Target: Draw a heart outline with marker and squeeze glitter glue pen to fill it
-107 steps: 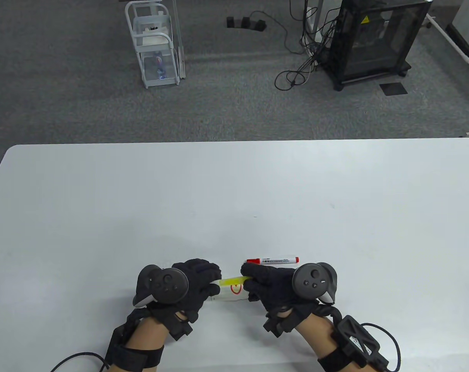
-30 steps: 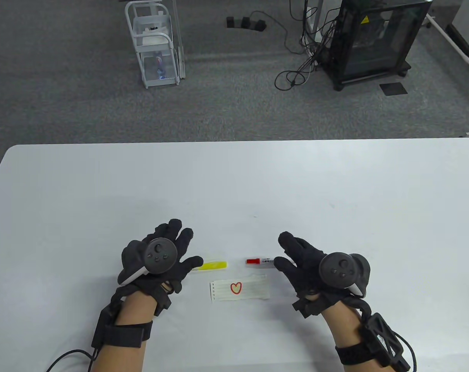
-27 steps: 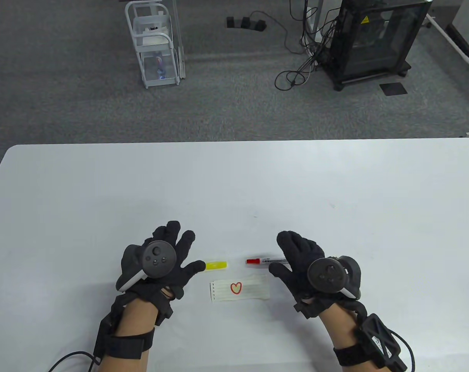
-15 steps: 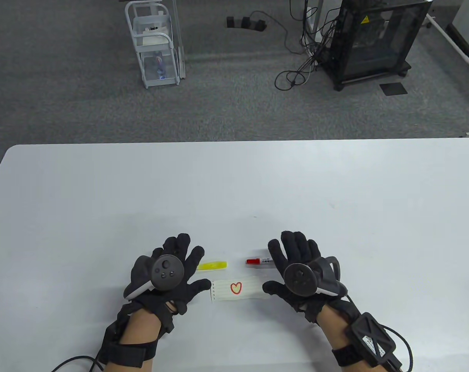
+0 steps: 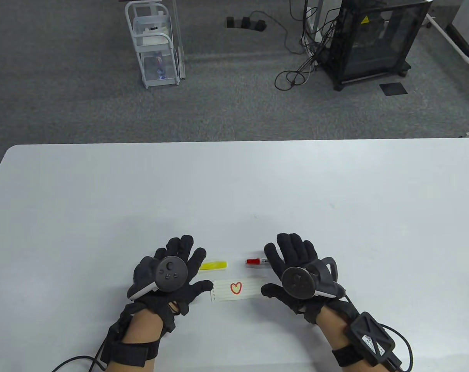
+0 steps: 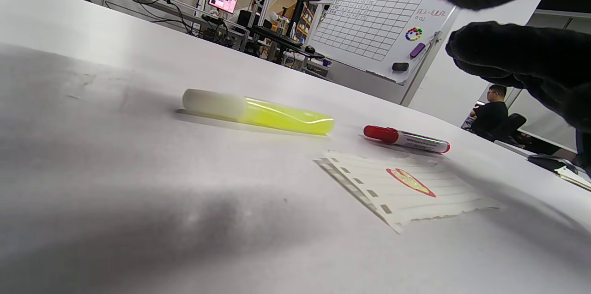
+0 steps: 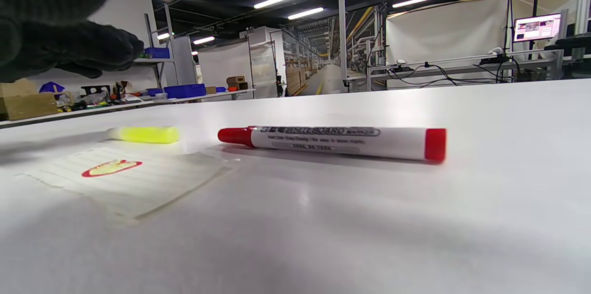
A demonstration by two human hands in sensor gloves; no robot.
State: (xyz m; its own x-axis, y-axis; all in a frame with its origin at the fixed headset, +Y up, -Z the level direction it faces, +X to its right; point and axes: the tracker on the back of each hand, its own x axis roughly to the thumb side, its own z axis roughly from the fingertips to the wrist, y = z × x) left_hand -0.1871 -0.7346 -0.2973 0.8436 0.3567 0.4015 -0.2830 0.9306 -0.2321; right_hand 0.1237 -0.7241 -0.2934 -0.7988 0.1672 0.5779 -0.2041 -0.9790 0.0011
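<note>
Left hand (image 5: 168, 273), right hand (image 5: 296, 271): fingers spread, flanking paper (image 5: 249, 288), holding nothing.

Both hands, left (image 5: 168, 273) and right (image 5: 296, 271), wear black knit gloves with dark round trackers, black wrist straps, trailing black cables, bare forearms.

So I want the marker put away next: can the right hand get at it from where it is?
Probably yes. The right hand is open, holding nothing, spread just above the table. The marker lies free right beside its fingers, capped, with nothing on it or between them.
</note>
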